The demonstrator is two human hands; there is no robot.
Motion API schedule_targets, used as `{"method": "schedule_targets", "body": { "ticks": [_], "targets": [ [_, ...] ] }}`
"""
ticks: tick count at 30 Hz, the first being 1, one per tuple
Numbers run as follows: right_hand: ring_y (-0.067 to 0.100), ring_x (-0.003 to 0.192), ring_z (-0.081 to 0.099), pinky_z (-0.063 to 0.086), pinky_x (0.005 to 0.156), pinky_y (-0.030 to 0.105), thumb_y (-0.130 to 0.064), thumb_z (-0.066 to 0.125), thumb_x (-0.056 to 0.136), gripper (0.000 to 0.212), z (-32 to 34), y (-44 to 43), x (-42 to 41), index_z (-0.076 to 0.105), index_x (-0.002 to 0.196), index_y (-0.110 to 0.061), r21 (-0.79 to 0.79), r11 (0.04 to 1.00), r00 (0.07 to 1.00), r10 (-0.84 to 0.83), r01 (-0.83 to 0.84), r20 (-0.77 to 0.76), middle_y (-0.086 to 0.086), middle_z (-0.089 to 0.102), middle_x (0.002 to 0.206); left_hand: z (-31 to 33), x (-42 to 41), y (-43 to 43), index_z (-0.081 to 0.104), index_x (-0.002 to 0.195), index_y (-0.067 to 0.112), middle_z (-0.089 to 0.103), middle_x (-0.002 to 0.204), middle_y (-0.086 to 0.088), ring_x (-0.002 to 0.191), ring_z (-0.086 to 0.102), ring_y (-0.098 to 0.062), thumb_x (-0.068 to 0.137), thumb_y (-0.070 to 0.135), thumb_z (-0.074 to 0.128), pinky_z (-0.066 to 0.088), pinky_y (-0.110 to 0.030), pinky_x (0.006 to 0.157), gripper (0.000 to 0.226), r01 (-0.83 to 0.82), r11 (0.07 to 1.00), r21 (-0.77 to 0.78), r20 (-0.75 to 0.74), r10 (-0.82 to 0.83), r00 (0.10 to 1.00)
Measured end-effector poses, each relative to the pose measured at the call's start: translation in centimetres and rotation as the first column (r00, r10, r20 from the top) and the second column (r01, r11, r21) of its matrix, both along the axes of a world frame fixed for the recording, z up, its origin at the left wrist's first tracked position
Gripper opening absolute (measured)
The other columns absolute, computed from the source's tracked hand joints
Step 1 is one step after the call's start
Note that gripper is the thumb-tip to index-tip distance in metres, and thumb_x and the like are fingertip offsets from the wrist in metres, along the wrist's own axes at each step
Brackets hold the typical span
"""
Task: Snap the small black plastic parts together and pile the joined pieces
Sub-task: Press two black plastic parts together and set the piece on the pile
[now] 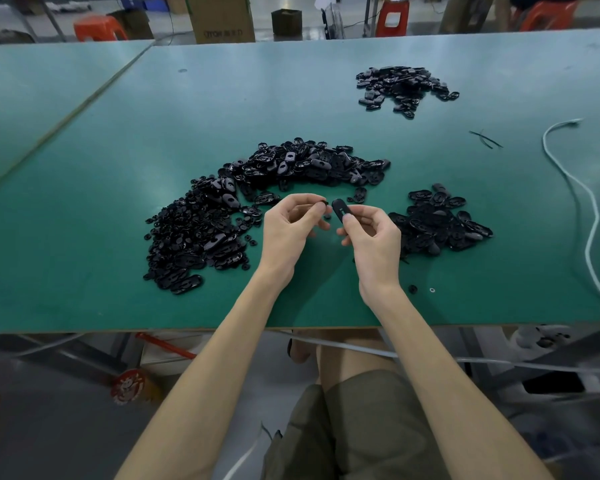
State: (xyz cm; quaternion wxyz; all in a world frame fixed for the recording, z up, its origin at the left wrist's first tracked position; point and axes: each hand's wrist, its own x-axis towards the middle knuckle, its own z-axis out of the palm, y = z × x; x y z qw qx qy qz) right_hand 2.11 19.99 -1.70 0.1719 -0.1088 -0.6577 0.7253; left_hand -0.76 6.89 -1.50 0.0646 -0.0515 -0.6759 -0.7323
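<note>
The oval piece (340, 210) pinched in my right hand (374, 240) is smooth black plastic with a soft sheen; the tiny part (324, 202) in my left hand (284, 230) is black plastic too. The loose heap (201, 230) glints glossier. My table (153, 116) is matt green on top, my shorts (361, 427) olive cloth.

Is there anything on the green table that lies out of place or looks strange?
A small black part and a pale ring lie alone near the front edge of the table, apart from the piles. Thin black strips lie farther back.
</note>
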Motion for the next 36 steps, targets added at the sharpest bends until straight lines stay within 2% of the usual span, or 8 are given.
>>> {"method": "schedule_targets", "body": {
  "ticks": [7,12,18,23,28,36],
  "targets": [
    [0.018,0.083,0.078,0.056,0.063,0.021,-0.004,0.069,0.096,0.009,-0.11,0.07,-0.05,0.068,0.105,-0.007,-0.036,0.999,0.999,0.022,-0.023,-0.026,0.007,0.075,0.099,-0.16,-0.13,0.05,0.076,0.101,0.005,0.075,0.085,0.002,0.071,0.067,-0.007,0.093,0.011,0.076,0.051,-0.017,0.071,0.010,0.025,1.000,-0.010,-0.023,-0.026,0.999],
    [0.020,0.084,0.079,0.060,0.064,0.025,-0.002,0.073,0.094,0.010,-0.10,0.16,0.02,0.070,0.103,-0.003,-0.049,0.998,0.999,0.035,-0.037,-0.038,0.009,0.078,0.095,-0.09,-0.11,0.13,0.075,0.099,0.003,0.075,0.078,0.004,0.068,0.067,-0.003,0.092,0.011,0.076,0.051,-0.014,0.068,0.011,0.076,0.997,-0.030,-0.024,-0.076,0.997],
    [0.020,0.081,0.077,0.062,0.072,0.030,0.000,0.078,0.090,0.011,-0.06,0.14,0.09,0.071,0.098,-0.002,-0.056,0.996,0.997,0.062,-0.064,-0.035,0.005,0.077,0.088,-0.14,-0.15,0.01,0.075,0.100,0.004,0.076,0.087,-0.003,0.077,0.071,-0.011,0.090,0.010,0.078,0.055,-0.021,0.075,0.012,0.087,0.996,-0.021,-0.021,-0.088,0.996],
    [0.019,0.078,0.076,0.061,0.075,0.030,0.000,0.079,0.088,0.014,-0.08,0.20,0.08,0.071,0.098,-0.004,-0.065,0.994,0.995,0.085,-0.088,-0.050,0.000,0.077,0.086,-0.23,-0.27,0.04,0.075,0.099,0.004,0.076,0.086,-0.001,0.076,0.070,-0.010,0.090,0.008,0.078,0.054,-0.019,0.074,0.011,0.083,0.996,-0.022,-0.026,-0.083,0.996],
    [0.020,0.081,0.076,0.063,0.080,0.036,-0.001,0.080,0.088,0.014,-0.26,0.21,0.03,0.071,0.096,-0.008,-0.061,0.994,0.996,0.083,-0.086,-0.045,0.003,0.078,0.091,-0.33,-0.35,0.00,0.076,0.098,0.003,0.077,0.088,0.000,0.076,0.067,-0.008,0.090,0.011,0.079,0.053,-0.018,0.073,0.012,0.063,0.997,-0.050,-0.028,-0.064,0.998],
    [0.018,0.092,0.077,0.060,0.082,0.027,0.002,0.076,0.090,0.017,-0.28,0.19,-0.07,0.073,0.096,-0.014,-0.074,0.992,0.993,0.093,-0.098,-0.071,0.000,0.079,0.093,-0.22,-0.35,0.20,0.076,0.095,0.005,0.074,0.082,0.002,0.067,0.063,-0.006,0.092,0.013,0.078,0.051,-0.017,0.070,0.009,0.076,0.995,-0.066,-0.006,-0.077,0.997]
  ]
}}
